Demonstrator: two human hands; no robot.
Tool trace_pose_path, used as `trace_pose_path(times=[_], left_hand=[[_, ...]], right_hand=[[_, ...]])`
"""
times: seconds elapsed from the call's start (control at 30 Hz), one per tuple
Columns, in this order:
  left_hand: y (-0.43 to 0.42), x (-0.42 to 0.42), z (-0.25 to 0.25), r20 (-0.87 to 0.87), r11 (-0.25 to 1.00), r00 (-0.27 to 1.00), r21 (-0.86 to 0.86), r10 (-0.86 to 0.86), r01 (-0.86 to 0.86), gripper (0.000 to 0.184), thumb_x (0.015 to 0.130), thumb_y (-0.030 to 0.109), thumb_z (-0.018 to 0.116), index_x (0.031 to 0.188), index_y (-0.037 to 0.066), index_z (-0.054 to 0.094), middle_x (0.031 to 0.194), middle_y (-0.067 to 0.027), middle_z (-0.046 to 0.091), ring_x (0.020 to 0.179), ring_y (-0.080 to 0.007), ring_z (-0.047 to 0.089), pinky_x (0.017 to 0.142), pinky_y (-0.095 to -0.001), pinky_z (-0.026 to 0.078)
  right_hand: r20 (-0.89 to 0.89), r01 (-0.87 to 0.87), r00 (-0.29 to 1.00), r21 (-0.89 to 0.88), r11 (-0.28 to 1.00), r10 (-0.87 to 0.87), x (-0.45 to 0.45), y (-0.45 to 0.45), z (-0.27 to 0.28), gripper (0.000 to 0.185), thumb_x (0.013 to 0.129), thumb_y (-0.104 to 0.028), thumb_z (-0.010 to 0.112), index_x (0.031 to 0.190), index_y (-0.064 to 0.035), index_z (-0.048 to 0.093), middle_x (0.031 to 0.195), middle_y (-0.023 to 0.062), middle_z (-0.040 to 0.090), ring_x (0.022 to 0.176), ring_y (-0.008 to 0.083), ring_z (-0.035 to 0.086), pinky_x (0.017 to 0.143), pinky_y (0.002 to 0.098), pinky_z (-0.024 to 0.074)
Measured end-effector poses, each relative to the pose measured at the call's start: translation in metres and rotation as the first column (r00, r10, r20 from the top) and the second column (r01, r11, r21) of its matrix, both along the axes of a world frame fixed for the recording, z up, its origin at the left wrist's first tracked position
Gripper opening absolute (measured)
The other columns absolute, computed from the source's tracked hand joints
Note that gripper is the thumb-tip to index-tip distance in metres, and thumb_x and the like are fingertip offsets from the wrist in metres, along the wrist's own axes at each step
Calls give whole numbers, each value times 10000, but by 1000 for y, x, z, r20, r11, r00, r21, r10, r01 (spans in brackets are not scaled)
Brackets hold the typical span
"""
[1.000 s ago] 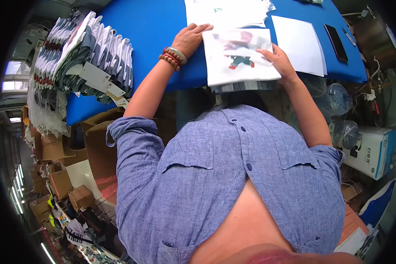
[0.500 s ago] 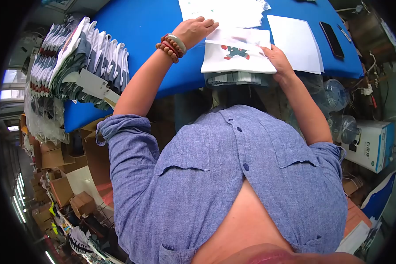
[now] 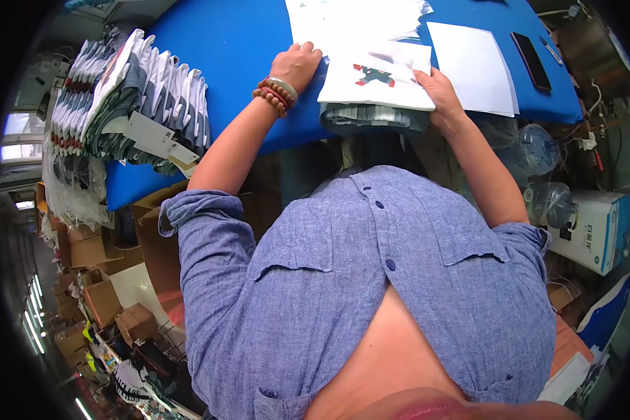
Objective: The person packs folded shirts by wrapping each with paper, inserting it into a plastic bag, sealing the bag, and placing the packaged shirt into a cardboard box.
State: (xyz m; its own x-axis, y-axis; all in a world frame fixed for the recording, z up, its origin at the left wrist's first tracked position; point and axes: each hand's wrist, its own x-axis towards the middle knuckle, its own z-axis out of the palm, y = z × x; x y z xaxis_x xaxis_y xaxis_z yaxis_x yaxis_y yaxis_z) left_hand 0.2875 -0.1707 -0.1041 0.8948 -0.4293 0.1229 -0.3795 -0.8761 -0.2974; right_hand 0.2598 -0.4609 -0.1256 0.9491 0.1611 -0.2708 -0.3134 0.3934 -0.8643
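Observation:
A folded white shirt (image 3: 401, 97) with a printed red and dark green figure lies at the front edge of the blue table, on top of a stack of grey-green folded garments (image 3: 374, 117). My right hand (image 3: 437, 94) grips the shirt's right edge, thumb on top and the other fingers hidden beneath. Beside the shirt's upper left edge, my left hand (image 3: 296, 68) rests with its fingers curled. Its fingertips are turned away, so I cannot see what they may hold. Just beyond is a pile of white sheets or cloth (image 3: 357, 21), too bright to tell which.
Folded grey and white garments with tags (image 3: 129, 105) are stacked at the left of the blue table (image 3: 224, 56). White paper sheets (image 3: 472, 70), a dark phone (image 3: 530, 61) and a pen (image 3: 550, 50) lie at right. Cardboard boxes (image 3: 136, 323) and large clear bottles (image 3: 537, 149) stand below.
My left hand has drawn back left and down from above the shirt, and its fingers have curled. My right hand keeps its grip, and the shirt has shifted slightly toward the far side.

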Motion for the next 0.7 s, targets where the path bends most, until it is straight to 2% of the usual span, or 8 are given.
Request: trace_pose_path(times=[0.07, 0.2, 0.27, 0.37, 0.47, 0.5, 0.6, 0.7], left_hand=[[-3, -3, -2, -8, 999, 1000, -24, 30, -30, 355, 869, 104, 513, 1220, 109, 565, 1135, -51, 574, 953, -254, 609, 765, -362, 554], [-10, 0, 3, 25, 993, 999, -114, 32, -29, 480, 889, 103, 490, 1368, 122, 452, 1231, -56, 535, 956, -276, 608, 778, -375, 555], [-18, 0, 9, 9, 993, 999, -109, 40, -39, 520, 900, 109, 491, 1413, 150, 415, 1266, -35, 510, 969, -282, 612, 771, -381, 559], [-16, 2, 13, -78, 991, 997, -134, 21, -31, 546, 911, 108, 464, 1445, 143, 361, 1374, -90, 470, 1062, -287, 592, 909, -372, 506], [-13, -2, 24, -165, 980, 982, -190, -95, 63, 563, 908, 106, 465, 1456, 159, 349, 1414, -93, 444, 1125, -293, 569, 961, -366, 475], [-7, -2, 21, -142, 970, 980, -216, -140, 107, 588, 894, 78, 475, 1461, 160, 341, 1416, -97, 445, 1172, -301, 542, 990, -362, 454], [14, 1, 19, -84, 920, 947, -276, -310, 277, 584, 876, 15, 439, 1443, 132, 364, 1410, -81, 444, 1124, -305, 570, 983, -360, 459], [23, 7, 26, -245, 918, 931, -357, -270, 172, 649, 828, -43, 461, 1444, 143, 375, 1421, -111, 436, 1166, -313, 546, 981, -361, 457]], right_hand=[[3, 5, 1000, -40, 999, -5, -1, 0, 4, 288, 901, -86, 615, 1130, 67, 532, 1022, 139, 641, 863, 182, 656, 731, 303, 540], [59, -10, 998, -111, 994, 17, 1, 6, 11, 299, 884, -88, 635, 1117, 70, 535, 1028, 150, 637, 874, 196, 656, 735, 310, 540], [35, -46, 998, -76, 996, 49, 8, 8, 8, 346, 873, -94, 651, 1130, 90, 511, 1030, 168, 628, 885, 211, 656, 748, 324, 543], [-17, -80, 997, -41, 996, 79, 18, 17, 5, 381, 870, -90, 655, 1144, 113, 484, 1044, 188, 619, 894, 226, 658, 755, 339, 550], [-85, -94, 992, -63, 994, 89, 20, 23, 11, 319, 911, -130, 613, 1148, 72, 542, 1007, 133, 654, 834, 166, 665, 726, 304, 550], [-86, -157, 984, -40, 987, 154, 21, 21, 12, 339, 899, -123, 627, 1144, 87, 524, 1018, 155, 644, 859, 189, 664, 745, 319, 552], [-73, -294, 954, -24, 956, 291, 25, 17, 14, 392, 872, -125, 660, 1131, 119, 496, 1035, 198, 624, 905, 233, 660, 787, 351, 552], [-27, -284, 959, -131, 950, 283, 26, 17, 8, 416, 856, -155, 673, 1122, 121, 511, 1019, 197, 626, 897, 229, 656, 799, 347, 544]])
